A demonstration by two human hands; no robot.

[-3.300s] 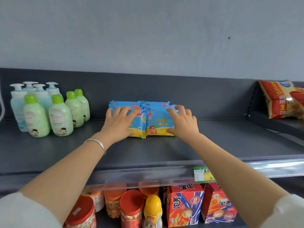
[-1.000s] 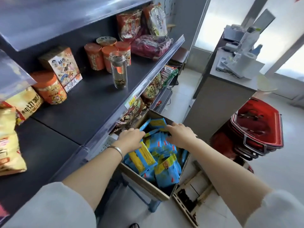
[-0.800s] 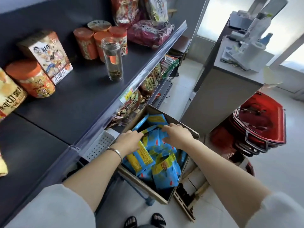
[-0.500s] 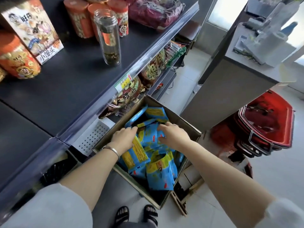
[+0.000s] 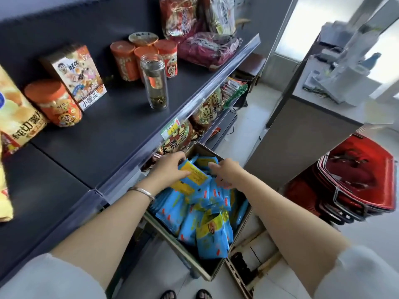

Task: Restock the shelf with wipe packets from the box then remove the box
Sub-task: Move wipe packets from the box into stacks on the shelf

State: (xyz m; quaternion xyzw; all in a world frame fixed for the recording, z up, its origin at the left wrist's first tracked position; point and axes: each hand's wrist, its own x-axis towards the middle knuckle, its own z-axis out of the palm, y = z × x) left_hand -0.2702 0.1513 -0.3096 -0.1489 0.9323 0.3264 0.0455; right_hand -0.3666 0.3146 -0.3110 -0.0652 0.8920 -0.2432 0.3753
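Open-topped cardboard box (image 5: 203,270), set low beside the shelf (image 5: 112,134), holds the wipe packets (image 5: 210,238): flat, glossy blue-and-yellow film pouches, soft and slippery, lying loose and on edge. Above them the left hand (image 5: 167,172) grips one packet (image 5: 192,176) by its end, while the right hand (image 5: 226,172) curls its fingers into the pile, its hold not discernible; gathering several pouches face to face and squeezing from both sides should keep the slick stack from fanning out. Beyond, the dark matte shelf carries rigid tins (image 5: 123,61) and a clear jar (image 5: 154,83).
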